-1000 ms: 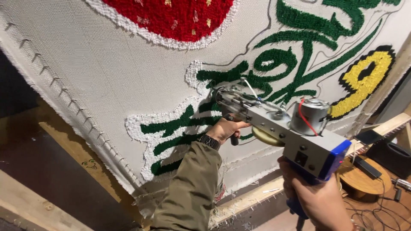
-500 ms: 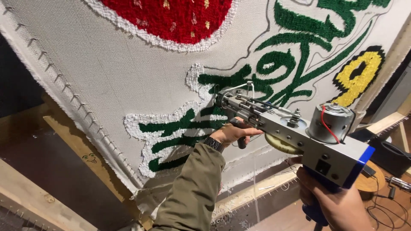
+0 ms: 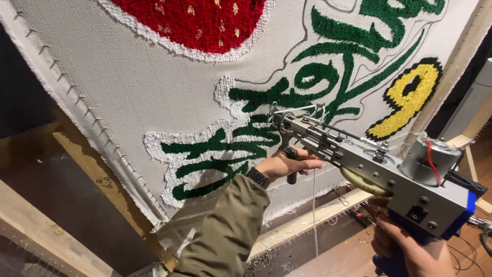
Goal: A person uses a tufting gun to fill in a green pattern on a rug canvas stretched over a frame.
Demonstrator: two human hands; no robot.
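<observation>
Against stretched backing cloth, tufting gun needle at centre; left hand grips front handle, right hand clenches blue rear grip. Red, yellow, most green tufted; outlined areas toward 1 o'clock unfilled.

Light: bright, even on cloth; deep shadow at 9 o'clock; focus sharp; slight wide-angle stretch at edges.

Right hand cut off below
</observation>
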